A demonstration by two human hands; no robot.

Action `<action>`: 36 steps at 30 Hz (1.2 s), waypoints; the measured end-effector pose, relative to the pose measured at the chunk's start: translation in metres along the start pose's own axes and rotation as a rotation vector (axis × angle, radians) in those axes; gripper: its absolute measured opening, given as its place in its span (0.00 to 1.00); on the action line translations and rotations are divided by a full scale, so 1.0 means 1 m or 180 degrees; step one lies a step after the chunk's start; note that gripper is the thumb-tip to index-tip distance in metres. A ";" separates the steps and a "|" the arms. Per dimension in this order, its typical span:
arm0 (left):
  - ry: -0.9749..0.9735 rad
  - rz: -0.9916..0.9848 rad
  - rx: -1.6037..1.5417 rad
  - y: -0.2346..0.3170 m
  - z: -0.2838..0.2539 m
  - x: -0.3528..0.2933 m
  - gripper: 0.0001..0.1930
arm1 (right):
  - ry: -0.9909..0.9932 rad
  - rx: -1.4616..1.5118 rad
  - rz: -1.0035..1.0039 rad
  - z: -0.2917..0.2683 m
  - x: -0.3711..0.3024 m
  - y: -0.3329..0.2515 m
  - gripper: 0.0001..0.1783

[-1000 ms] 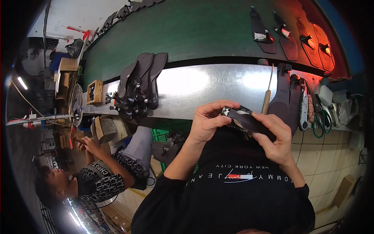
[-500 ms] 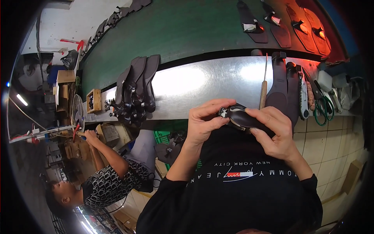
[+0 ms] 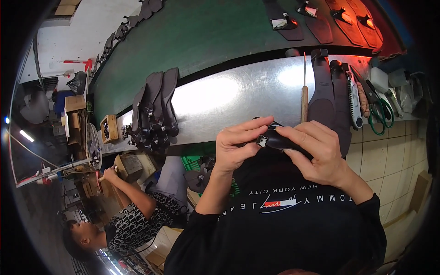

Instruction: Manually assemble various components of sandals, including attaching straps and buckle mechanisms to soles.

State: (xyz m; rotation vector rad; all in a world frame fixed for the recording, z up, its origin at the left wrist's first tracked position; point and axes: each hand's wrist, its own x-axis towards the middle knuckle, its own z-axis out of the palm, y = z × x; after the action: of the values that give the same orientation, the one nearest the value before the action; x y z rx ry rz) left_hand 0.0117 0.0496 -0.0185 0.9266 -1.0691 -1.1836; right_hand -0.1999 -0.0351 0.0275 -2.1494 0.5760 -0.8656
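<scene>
Left hand (image 3: 237, 144) pinches the sandal (image 3: 275, 140) at nine o'clock, right hand (image 3: 321, 153) at three, likely to steady it; the awl (image 3: 305, 98) lies at one, handle nearest, perhaps for reach.

It's a footwear workshop: sandals (image 3: 289, 35) at the green worktop's (image 3: 206, 41) right end, and along its near edge, a metal ledge (image 3: 220, 103) bearing heaped soles (image 3: 169, 91), awl (image 3: 304, 104), utility knife (image 3: 354, 103), scissors (image 3: 375, 97)!

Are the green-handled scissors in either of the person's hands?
No, the scissors lie at the right end of the metal bench, while the left hand and right hand hold a dark sandal.
</scene>
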 end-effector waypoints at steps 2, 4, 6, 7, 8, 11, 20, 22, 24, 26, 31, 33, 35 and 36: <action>-0.0061 -0.0023 0.0183 0.002 -0.001 0.001 0.23 | -0.0023 -0.0076 -0.0012 0.001 0.000 0.001 0.23; -0.0111 -0.0042 0.0377 0.005 0.001 0.001 0.24 | -0.0051 -0.0140 -0.0033 0.001 0.000 0.000 0.23; -0.0102 0.0017 0.0582 0.007 0.006 0.002 0.24 | -0.0162 -0.0265 0.0006 0.002 0.000 0.000 0.23; -0.0094 0.0009 0.0578 0.006 0.007 0.003 0.24 | -0.0170 -0.0260 0.0012 0.003 0.000 0.000 0.23; -0.0030 0.0035 0.0558 0.003 0.009 0.003 0.24 | -0.0159 -0.0203 0.0122 0.003 0.001 0.000 0.23; 0.0220 -0.0366 0.0367 0.006 0.019 0.002 0.25 | -0.0178 0.0027 0.0439 0.006 0.000 0.006 0.21; 0.0336 -0.1053 -0.0083 0.001 0.022 0.001 0.26 | -0.0171 0.0324 0.0655 0.014 -0.002 0.021 0.08; 0.0430 -0.1078 0.0041 0.002 0.025 0.001 0.26 | -0.0145 0.0124 0.0542 0.016 -0.003 0.021 0.08; 0.0547 -0.1091 -0.0063 0.003 0.028 0.002 0.26 | -0.0139 -0.0054 0.0414 0.017 -0.003 0.020 0.08; 0.0671 -0.1104 -0.0162 0.005 0.031 0.002 0.26 | -0.0137 -0.0226 0.0281 0.018 -0.002 0.019 0.09; 0.0673 -0.1175 -0.0014 0.003 0.024 -0.002 0.24 | -0.0368 -0.0558 -0.0286 0.017 -0.002 0.020 0.11; 0.0740 -0.1204 -0.0144 0.000 0.021 0.000 0.24 | -0.0457 -0.0380 -0.0172 0.016 0.000 0.023 0.13; 0.0810 -0.1232 -0.0272 -0.002 0.019 0.001 0.23 | -0.0547 -0.0199 -0.0059 0.015 -0.001 0.024 0.14; 0.0861 -0.1212 -0.0288 -0.003 0.020 0.002 0.24 | -0.0657 0.0014 0.0195 0.014 -0.001 0.024 0.16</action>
State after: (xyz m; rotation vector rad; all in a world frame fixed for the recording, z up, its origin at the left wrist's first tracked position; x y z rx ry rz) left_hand -0.0078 0.0470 -0.0159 1.2149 -0.6328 -1.3563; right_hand -0.1935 -0.0431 0.0013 -2.1722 0.5308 -0.6021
